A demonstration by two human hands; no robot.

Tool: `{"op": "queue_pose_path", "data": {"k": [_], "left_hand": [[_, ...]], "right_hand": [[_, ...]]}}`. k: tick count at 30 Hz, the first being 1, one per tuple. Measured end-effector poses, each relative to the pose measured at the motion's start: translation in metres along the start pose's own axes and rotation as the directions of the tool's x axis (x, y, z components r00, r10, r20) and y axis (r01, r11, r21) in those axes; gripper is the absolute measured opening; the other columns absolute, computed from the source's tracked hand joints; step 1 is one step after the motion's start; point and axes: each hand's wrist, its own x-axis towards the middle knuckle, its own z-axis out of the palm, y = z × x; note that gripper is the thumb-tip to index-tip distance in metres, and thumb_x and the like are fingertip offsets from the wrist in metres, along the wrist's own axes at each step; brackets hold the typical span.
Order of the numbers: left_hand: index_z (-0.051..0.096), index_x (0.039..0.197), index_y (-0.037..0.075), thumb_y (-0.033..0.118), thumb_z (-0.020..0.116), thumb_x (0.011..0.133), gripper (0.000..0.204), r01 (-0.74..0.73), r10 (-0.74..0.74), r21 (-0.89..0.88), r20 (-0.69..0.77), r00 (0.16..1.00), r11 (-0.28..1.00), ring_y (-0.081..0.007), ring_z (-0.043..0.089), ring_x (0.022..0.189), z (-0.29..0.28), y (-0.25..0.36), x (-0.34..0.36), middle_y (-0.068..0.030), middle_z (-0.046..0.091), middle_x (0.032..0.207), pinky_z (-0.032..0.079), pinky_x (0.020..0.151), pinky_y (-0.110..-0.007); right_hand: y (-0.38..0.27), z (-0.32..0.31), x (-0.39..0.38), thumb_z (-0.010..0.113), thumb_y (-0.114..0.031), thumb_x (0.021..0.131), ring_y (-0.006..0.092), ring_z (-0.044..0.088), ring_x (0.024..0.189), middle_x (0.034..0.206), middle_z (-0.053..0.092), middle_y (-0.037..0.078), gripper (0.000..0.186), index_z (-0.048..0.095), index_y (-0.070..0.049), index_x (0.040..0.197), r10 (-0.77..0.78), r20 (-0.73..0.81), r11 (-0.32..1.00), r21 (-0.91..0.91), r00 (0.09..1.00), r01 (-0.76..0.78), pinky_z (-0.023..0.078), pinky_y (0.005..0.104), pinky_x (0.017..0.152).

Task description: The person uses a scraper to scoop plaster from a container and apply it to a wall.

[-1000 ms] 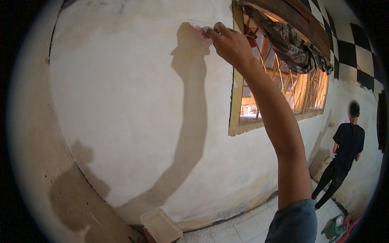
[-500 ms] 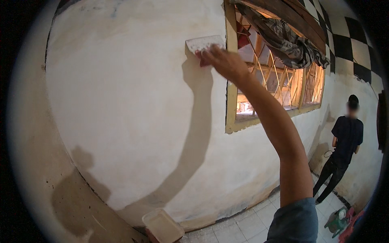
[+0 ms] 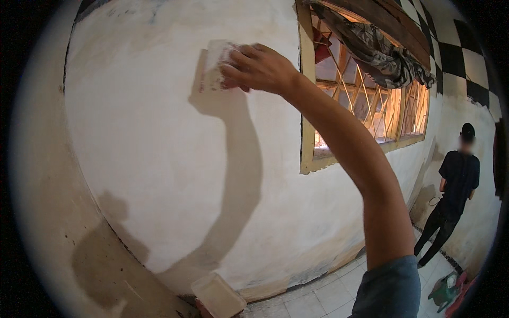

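Note:
My right hand reaches high up, its fingers closed around a wide putty scraper. The scraper has a pale, smeared blade and a reddish grip, mostly covered by my fingers. Its blade is at the white plastered wall, left of the window; whether the whole edge touches cannot be made out. A bent shadow of my arm falls on the wall below. My left hand is out of the picture.
A barred window with a yellowish frame and bunched camouflage curtain stands to the right. Low near the wall is a pale rectangular tray. Another person stands at the far right, near green and red items on the tiled floor.
My right hand has swept left across the wall with the scraper, away from the window frame. The blade has turned from facing up to facing more left.

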Motion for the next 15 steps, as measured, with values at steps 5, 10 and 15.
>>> {"op": "queue_pose_path", "data": {"k": [5, 10, 15], "left_hand": [[0.036, 0.144, 0.018, 0.071, 0.031, 0.090, 0.076, -0.002, 0.002, 0.005, -0.009, 1.000, 1.000, -0.0344, 0.054, 0.119, 0.002, -0.003, 0.000, -0.0094, 0.049, 0.137, 0.049, 0.093, -0.058], [0.036, 0.144, 0.018, 0.071, 0.030, 0.090, 0.076, 0.001, -0.001, 0.009, -0.017, 1.000, 1.000, -0.0345, 0.054, 0.118, 0.006, -0.006, 0.001, -0.0096, 0.049, 0.137, 0.049, 0.093, -0.058], [0.036, 0.144, 0.018, 0.071, 0.030, 0.090, 0.076, 0.013, -0.013, 0.007, -0.016, 1.000, 1.000, -0.0346, 0.054, 0.118, 0.009, -0.008, 0.001, -0.0097, 0.049, 0.137, 0.049, 0.093, -0.058]], "right_hand": [[-0.005, 0.024, 0.045, 0.070, -0.036, 0.080, 0.0201, 0.058, 0.102, 0.109, 0.057, 0.001, 0.038, 0.055, -0.020, 0.111, 0.006, -0.027, 1.000, -0.011, 1.000, -0.006, 0.052, 0.0327, 0.084], [0.036, 0.042, -0.051, 0.062, -0.047, 0.086, 0.0179, 0.057, 0.102, 0.112, 0.057, 0.000, 0.036, 0.057, -0.021, 0.110, -0.114, -0.026, 0.982, -0.153, 0.993, 0.109, 0.048, 0.0334, 0.089], [0.079, -0.008, -0.141, 0.069, -0.036, 0.082, 0.0238, 0.059, 0.102, 0.110, 0.056, 0.004, 0.038, 0.055, -0.018, 0.112, -0.038, 0.111, 0.976, -0.209, 0.993, 0.061, 0.050, 0.0369, 0.088]]}}
